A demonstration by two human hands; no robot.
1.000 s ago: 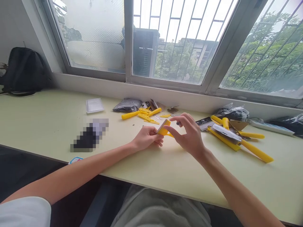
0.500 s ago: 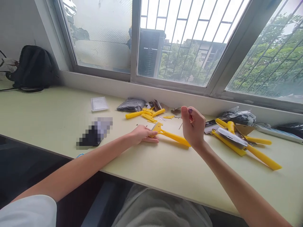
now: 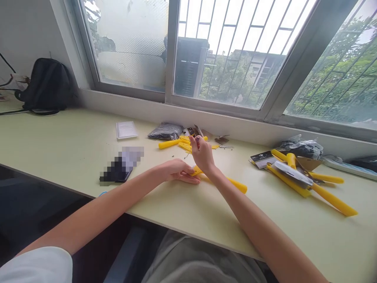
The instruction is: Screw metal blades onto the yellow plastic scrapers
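My left hand (image 3: 179, 171) is closed on the head of a yellow scraper (image 3: 238, 185), whose handle slants away to the right along the table. Just above that head, my right hand (image 3: 204, 154) is wrapped round a small screwdriver (image 3: 197, 139). The screwdriver has a purplish handle and a thin metal shaft, most of it hidden by the fingers. Whether its tip touches the scraper I cannot tell. My right forearm covers part of the scraper's handle. Behind my hands lie loose yellow scraper parts (image 3: 169, 144) and tiny bits of hardware.
To the right is a pile of yellow scrapers (image 3: 334, 199) beside a black card package (image 3: 263, 159). A dark plastic-wrapped packet (image 3: 165, 131) and a white square case (image 3: 126, 130) lie near the window. A pixelated phone (image 3: 118, 171) is on the left, a black backpack (image 3: 48, 84) beyond.
My right hand has moved left and down with the screwdriver, from beside the scraper's handle to over its head. My left hand still grips the scraper, which has tilted a little.
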